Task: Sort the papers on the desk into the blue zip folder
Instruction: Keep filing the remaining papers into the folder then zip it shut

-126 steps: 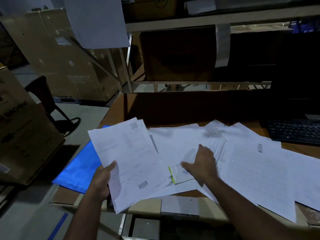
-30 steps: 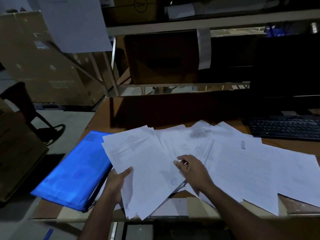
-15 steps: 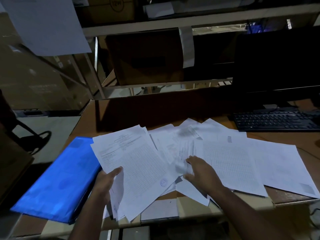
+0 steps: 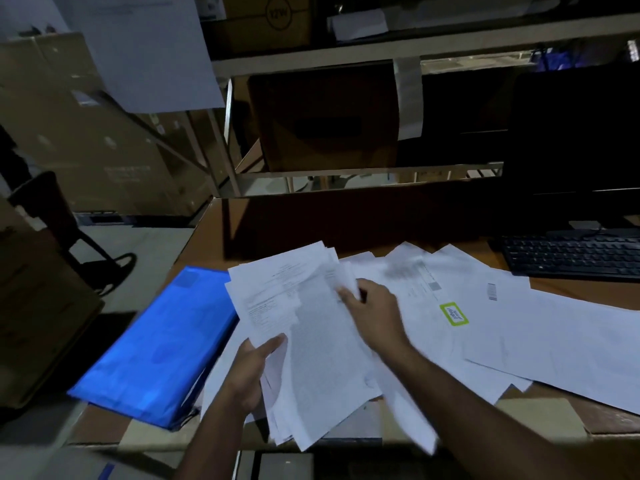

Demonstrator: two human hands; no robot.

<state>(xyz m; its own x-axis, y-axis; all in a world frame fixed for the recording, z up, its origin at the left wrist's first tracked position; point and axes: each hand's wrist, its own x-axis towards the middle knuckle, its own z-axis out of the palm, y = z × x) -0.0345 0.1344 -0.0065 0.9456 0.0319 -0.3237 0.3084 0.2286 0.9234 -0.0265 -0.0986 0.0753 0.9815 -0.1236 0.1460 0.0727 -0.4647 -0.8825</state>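
Far left, a cardboard box sits off the desk, and just right of it the blue zip folder lies flat on the desk's near-left corner, its near end right at the edge. No telling from here whether the zip is open.

Next over, the left hand grips a fanned stack of papers, thumb curled over the top sheet, fingers hidden beneath. The stack overlaps the folder's right edge and its lower corners hang out past the desk front.

Centre now: the right hand reaches onto the top right of that stack, fingers curled and pinching the edge of a sheet; it's blurred, so exactly how much paper it has is unclear.

Further right, loose sheets sprawl across the desk, one carrying a green-bordered label, with a black keyboard at the far right under a dark monitor.

The risk, as I read it: the stack is uneven and held near one bottom corner only. Loosen that thumb and the lower sheets could slide off the front edge. Several spread sheets also overhang the near edge, and a sweeping forearm could drag them down. A folder parked that near the corner could get nudged off too.
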